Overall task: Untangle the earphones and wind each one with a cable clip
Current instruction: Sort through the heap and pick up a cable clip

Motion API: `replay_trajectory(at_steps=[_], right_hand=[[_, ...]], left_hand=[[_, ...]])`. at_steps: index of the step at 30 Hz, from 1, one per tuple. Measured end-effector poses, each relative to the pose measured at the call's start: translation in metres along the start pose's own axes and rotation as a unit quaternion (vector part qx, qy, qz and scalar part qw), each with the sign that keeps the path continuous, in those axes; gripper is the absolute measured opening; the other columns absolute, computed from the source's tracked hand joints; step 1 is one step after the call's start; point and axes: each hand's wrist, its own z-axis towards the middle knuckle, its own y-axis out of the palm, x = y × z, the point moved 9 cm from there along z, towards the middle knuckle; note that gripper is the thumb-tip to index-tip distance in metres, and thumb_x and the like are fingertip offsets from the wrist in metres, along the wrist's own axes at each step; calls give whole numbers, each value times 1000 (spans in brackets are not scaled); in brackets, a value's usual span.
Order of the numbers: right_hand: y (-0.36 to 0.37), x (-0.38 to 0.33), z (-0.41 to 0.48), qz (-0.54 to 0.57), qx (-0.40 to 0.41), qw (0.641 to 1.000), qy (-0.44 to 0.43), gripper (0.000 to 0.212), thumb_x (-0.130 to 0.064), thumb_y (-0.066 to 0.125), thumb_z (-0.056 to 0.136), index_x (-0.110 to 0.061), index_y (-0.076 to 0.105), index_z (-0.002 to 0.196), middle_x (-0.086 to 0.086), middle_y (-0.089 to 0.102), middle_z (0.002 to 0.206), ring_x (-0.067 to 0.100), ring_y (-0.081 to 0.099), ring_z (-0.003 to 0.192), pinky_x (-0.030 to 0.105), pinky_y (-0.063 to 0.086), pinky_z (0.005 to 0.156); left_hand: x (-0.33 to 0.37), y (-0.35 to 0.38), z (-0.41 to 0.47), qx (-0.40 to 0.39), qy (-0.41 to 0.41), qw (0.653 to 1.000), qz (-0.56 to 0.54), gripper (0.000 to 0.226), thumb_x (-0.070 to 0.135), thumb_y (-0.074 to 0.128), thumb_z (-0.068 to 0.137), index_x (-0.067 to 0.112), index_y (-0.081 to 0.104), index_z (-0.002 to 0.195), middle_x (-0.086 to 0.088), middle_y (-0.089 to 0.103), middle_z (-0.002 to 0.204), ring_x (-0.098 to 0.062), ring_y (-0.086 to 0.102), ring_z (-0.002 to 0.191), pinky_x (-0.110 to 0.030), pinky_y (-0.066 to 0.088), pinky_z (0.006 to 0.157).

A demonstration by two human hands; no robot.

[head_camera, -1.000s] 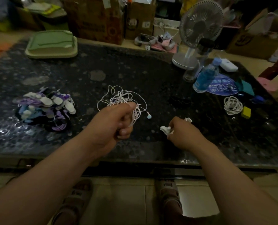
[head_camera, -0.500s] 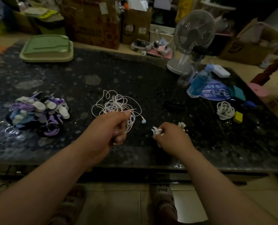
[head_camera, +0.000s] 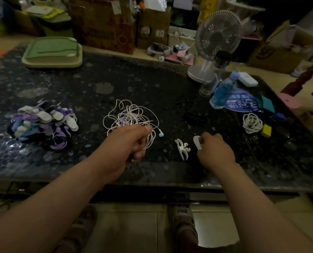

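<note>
eng1: Dark stone table [head_camera: 152, 79], poor light. Your left hand [head_camera: 126, 143] is fisted round the near strands of the earphone tangle [head_camera: 132, 117]. Your right hand [head_camera: 214, 150] pinches a white cable clip [head_camera: 197, 142], right of the tangle and apart from it.

eng2: I'd hold off on clipping. Find a free end first: the blue earbud [head_camera: 161, 134] lies at the tangle's right edge, just beside your left knuckles. Draw that strand out slowly, loosen the loops, no yanking. The spare clip [head_camera: 182, 149] lies right of the tangle, near your right hand.
</note>
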Motion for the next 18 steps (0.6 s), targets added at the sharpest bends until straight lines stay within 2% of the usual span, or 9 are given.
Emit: replay_trajectory(at_steps=[3,6,8,10,13,15,17,18], right_hand=[[-5,-5,-1,49,-1,999,-12,25,-22,67,92,-25,54,113,10,45,124,21,52,73,34,45,70],[-19,-8,-2,136,21,990,-22,15,-28,66,91,-27,52,96,4,57,106,19,57,76,37,49,67],[-30,-9,-7,240,27,970,-14,16,-27,67,93,-24,53,99,2,63,96,20,63,80,39,54,67],[-35,-16,-17,371,-1,929,0,26,-26,72,93,-19,53,110,6,68,96,25,70,80,34,52,58],[-29,-58,-42,521,-122,844,-40,40,-27,74,95,-12,58,128,13,75,101,21,73,74,28,55,59],[-21,-87,-66,565,-203,796,-72,34,-25,68,98,-4,64,124,17,70,96,18,66,70,27,51,60],[-14,-109,-89,631,-267,724,-77,32,-20,63,99,4,61,121,10,62,81,14,58,62,25,42,56],[-12,-117,-98,659,-291,689,-76,31,-18,62,99,3,62,122,7,60,76,12,56,61,23,41,53]], left_hand=[[0,-1,1,-1,1,1000,3,43,30,57,102,20,46,62,-2,27,57,-16,35,50,-30,25,52],[1,-5,1,7,-1,1000,-4,42,31,59,101,20,47,62,-3,27,57,-16,34,50,-29,24,52],[2,-5,1,5,-4,1000,-19,43,31,59,101,20,46,62,-3,26,58,-16,33,50,-29,23,52],[3,-4,1,-2,-12,999,-42,42,30,58,101,20,45,63,-2,25,58,-16,33,50,-29,23,52],[5,-3,1,-7,-22,997,-71,41,29,56,102,19,45,64,0,26,56,-15,33,51,-29,23,51],[6,-3,0,-8,-20,996,-86,40,30,56,101,19,45,65,0,26,55,-15,33,51,-29,24,51],[7,-4,0,-5,-15,996,-90,40,31,55,101,19,45,64,1,28,55,-15,34,51,-30,25,52],[8,-5,-1,-4,-11,996,-90,41,32,54,102,19,45,63,1,28,54,-15,35,51,-30,26,52]])
